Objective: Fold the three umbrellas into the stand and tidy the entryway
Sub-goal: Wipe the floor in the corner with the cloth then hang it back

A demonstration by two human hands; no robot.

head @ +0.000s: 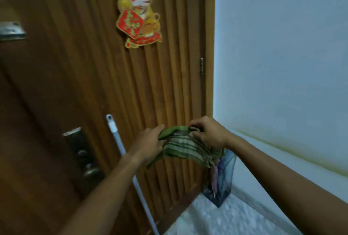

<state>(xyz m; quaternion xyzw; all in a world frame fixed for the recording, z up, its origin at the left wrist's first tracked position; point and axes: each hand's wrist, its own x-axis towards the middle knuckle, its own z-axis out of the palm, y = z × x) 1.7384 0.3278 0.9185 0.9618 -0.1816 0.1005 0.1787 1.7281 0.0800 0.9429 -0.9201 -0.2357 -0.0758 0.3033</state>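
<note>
A green striped umbrella [185, 148] with its canopy collapsed is held at about waist height in front of the wooden door. My left hand [150, 140] grips the canopy's left edge. My right hand [209, 133] pinches the fabric at its top right. Below the green umbrella, in the corner between door and wall, stands a dark see-through stand [225, 183] with something pinkish and blue inside it. The green umbrella's handle is hidden.
A wooden slatted door [84, 76] fills the left, with a lock plate and knob [84, 159] and a tiger decoration [138, 6]. A white and blue pole [120, 148] leans against the door. A pale wall [282, 55] is on the right above light speckled floor [216, 217].
</note>
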